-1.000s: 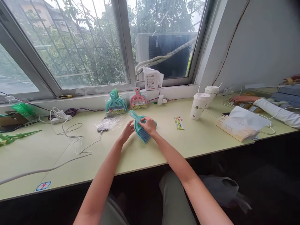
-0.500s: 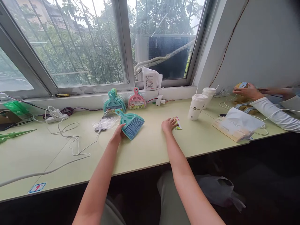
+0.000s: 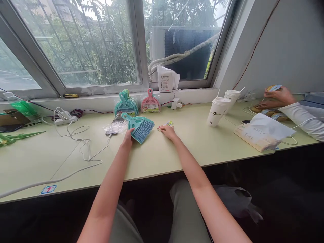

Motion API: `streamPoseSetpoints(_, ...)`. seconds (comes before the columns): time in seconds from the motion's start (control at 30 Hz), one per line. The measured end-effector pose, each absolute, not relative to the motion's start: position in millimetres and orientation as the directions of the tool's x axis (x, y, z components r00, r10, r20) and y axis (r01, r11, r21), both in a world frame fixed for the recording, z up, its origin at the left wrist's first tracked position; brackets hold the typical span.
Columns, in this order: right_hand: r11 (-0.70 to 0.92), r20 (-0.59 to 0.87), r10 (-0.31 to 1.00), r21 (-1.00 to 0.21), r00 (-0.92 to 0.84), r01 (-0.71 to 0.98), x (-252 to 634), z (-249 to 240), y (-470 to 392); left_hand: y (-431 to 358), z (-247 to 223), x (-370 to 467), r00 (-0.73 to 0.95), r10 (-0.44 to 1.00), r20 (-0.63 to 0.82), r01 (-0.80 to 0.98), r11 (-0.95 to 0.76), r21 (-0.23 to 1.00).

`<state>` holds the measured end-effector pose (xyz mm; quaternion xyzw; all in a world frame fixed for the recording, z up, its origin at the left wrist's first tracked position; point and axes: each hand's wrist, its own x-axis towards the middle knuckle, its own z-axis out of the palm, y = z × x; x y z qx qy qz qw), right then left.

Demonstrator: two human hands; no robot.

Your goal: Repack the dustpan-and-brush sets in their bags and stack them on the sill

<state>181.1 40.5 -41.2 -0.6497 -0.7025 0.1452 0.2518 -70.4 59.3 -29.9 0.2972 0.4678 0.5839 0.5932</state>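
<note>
My left hand (image 3: 128, 138) grips the lower left edge of a teal dustpan (image 3: 133, 122), tilted above the table. A small matching brush with blue-grey bristles (image 3: 143, 130) sits in the pan. To the right, my right hand (image 3: 168, 132) has its fingers closed on a small colourful printed card (image 3: 169, 124), low over the tabletop and partly hidden by the fingers. Behind the held set stand several teal dustpan sets (image 3: 125, 104) in clear wrap. Next to them is a pink dustpan set (image 3: 150, 102) with a printed card at its base.
Clear plastic wrap (image 3: 118, 125) lies by a phone (image 3: 111, 131) with a white cable (image 3: 83, 165). Two lidded paper cups (image 3: 217, 113) and a paper bag (image 3: 260, 133) stand right. Another person's hands (image 3: 280, 96) work at far right. A green bottle (image 3: 24, 108) is far left.
My right hand has moved left with the printed card, closer to the dustpan. The left hand still holds the dustpan and brush. The view has shifted slightly, and the other person's hands have moved.
</note>
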Motion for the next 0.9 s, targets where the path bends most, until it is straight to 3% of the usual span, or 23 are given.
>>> streamPoseSetpoints(0.1, 0.183, 0.181, 0.979, -0.588, -0.093, 0.788, 180.1, -41.0, 42.0, 58.6, -30.5, -68.9, -0.119, 0.973, -0.197, -0.404, 0.134, 0.905)
streamPoseSetpoints(0.3, 0.161, 0.251, 0.968, -0.595, -0.008, 0.788, 176.5, -41.2, 43.9, 58.0, -29.3, -68.4, -0.12, 0.974, -0.192, -0.401, 0.129, 0.907)
streamPoseSetpoints(0.4, 0.085, 0.234, 0.969, -0.628, 0.084, 0.774, 179.7, -40.0, 45.6, 57.8, -30.0, -67.5, -0.123, 0.971, -0.204, -0.396, 0.14, 0.907)
streamPoseSetpoints(0.5, 0.033, 0.25, 0.936, -0.762, 0.248, 0.646, 181.6, -34.2, 48.0, 54.9, -31.9, -62.6, -0.083, 0.97, -0.23, -0.398, 0.179, 0.9)
streamPoseSetpoints(0.57, 0.102, 0.319, 0.88, -0.851, 0.353, 0.515, 177.1, -27.5, 47.5, 51.5, -33.0, -57.2, -0.028, 0.974, -0.224, -0.388, 0.196, 0.901)
streamPoseSetpoints(0.63, 0.229, 0.419, 0.825, -0.861, 0.38, 0.454, 165.5, -20.7, 43.1, 48.0, -32.8, -51.8, 0.016, 0.981, -0.194, -0.375, 0.186, 0.908)
streamPoseSetpoints(0.73, 0.36, 0.518, 0.842, -0.75, 0.153, 0.555, 137.9, -15.3, 30.0, 43.9, -29.6, -46.8, 0.068, 0.99, -0.125, -0.402, 0.141, 0.904)
streamPoseSetpoints(0.83, 0.43, 0.437, 0.879, -0.555, -0.191, 0.712, 111.7, -17.2, 16.4, 41.5, -25.5, -46.9, 0.089, 0.994, -0.06, -0.451, 0.094, 0.887)
streamPoseSetpoints(0.9, 0.442, 0.383, 0.883, -0.476, -0.273, 0.76, 101.4, -20.0, 10.7, 40.2, -24.1, -48.2, 0.083, 0.996, -0.035, -0.465, 0.07, 0.883)
